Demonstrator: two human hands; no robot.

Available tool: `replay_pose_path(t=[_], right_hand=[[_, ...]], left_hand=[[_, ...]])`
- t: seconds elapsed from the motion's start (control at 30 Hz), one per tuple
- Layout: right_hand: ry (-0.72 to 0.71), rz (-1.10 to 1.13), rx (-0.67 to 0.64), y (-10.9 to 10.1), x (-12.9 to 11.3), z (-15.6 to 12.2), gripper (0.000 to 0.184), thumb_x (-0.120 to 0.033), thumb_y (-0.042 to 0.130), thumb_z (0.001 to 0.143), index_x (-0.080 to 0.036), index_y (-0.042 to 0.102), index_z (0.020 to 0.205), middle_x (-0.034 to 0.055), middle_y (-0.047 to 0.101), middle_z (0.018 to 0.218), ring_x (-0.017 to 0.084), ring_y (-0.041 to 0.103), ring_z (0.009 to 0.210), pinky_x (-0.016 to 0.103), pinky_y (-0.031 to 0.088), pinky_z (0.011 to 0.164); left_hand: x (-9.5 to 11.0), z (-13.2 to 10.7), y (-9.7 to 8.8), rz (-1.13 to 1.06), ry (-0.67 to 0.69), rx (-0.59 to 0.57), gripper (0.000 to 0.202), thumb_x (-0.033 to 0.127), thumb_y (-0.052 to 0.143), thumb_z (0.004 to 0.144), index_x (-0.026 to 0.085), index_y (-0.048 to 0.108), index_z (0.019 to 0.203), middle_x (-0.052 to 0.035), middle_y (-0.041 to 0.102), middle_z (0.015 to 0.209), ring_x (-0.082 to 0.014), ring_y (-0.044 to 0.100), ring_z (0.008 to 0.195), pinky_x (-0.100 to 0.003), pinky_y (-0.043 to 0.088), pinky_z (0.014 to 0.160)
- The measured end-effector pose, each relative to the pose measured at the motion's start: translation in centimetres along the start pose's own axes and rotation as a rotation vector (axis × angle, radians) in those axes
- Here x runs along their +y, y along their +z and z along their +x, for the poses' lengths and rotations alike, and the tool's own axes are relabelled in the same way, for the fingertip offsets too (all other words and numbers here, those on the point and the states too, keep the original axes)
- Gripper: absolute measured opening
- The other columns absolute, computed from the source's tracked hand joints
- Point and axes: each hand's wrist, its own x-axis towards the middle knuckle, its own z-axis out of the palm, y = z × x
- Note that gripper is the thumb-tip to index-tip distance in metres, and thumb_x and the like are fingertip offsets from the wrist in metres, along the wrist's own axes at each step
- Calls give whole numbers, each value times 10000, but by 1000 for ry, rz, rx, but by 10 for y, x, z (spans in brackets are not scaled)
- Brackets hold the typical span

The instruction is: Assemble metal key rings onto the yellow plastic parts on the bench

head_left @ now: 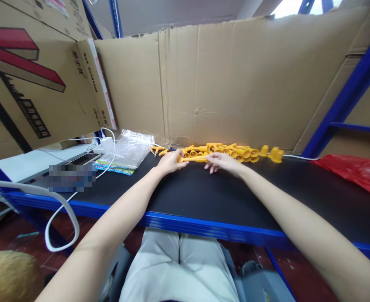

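A heap of several yellow plastic parts (235, 152) lies at the back of the black table (203, 193), against the cardboard wall. My left hand (169, 161) is closed around one long yellow part (195, 159) at its left end. My right hand (223, 162) rests at the same part's right end, fingers curled down over it and touching the table. Both arms reach far forward over the table.
A clear plastic bag (131, 147) lies left of the heap, on colourful printed sheets. A white charger (104, 145) with cables and a phone sit further left. A red plastic bag (358, 174) lies at the right. Cardboard (235, 84) walls the back; blue shelf posts flank it.
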Motion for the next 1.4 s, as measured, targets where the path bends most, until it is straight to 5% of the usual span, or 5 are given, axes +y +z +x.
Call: replay_pose_path(t=[0.27, 0.6, 0.8, 1.1, 1.4], right_hand=[[-38, 9, -27, -6, 6, 3, 497, -309, 628, 789, -150, 418, 1210, 82, 688, 871, 106, 618, 566, 225, 491, 538], [-1, 16, -14, -1, 2, 2, 310, -401, 546, 845, -113, 546, 961, 98, 685, 787, 99, 608, 528, 207, 465, 496], [-33, 26, -62, -6, 5, 0, 536, -309, 629, 793, -141, 383, 1238, 79, 693, 844, 115, 627, 576, 231, 484, 553], [16, 22, -24, 1, 0, 0, 372, -513, 487, 844, -142, 499, 820, 94, 674, 696, 104, 588, 480, 213, 437, 468], [-54, 22, -32, -5, 6, 2, 451, -373, 671, 744, -152, 477, 1085, 70, 694, 833, 118, 635, 589, 235, 496, 563]], left_hand=[[2, 0, -1, -5, -25, -5, 385, 535, 539, 745, 219, 522, 965, -8, 590, 733, -185, 570, 725, -248, 347, 594], [6, 0, -3, -23, -41, -15, 341, 510, 506, 780, 215, 549, 947, -13, 605, 707, -181, 566, 677, -253, 353, 577], [7, -1, -4, -25, -50, -14, 349, 521, 500, 782, 216, 546, 947, -9, 602, 715, -169, 559, 677, -245, 348, 581], [9, -1, -5, -52, -41, -11, 321, 502, 454, 819, 213, 543, 927, -14, 604, 705, -169, 557, 660, -242, 333, 562], [15, -1, -7, -55, -70, 6, 293, 463, 393, 862, 213, 546, 876, -7, 608, 676, -171, 568, 672, -247, 366, 609]])
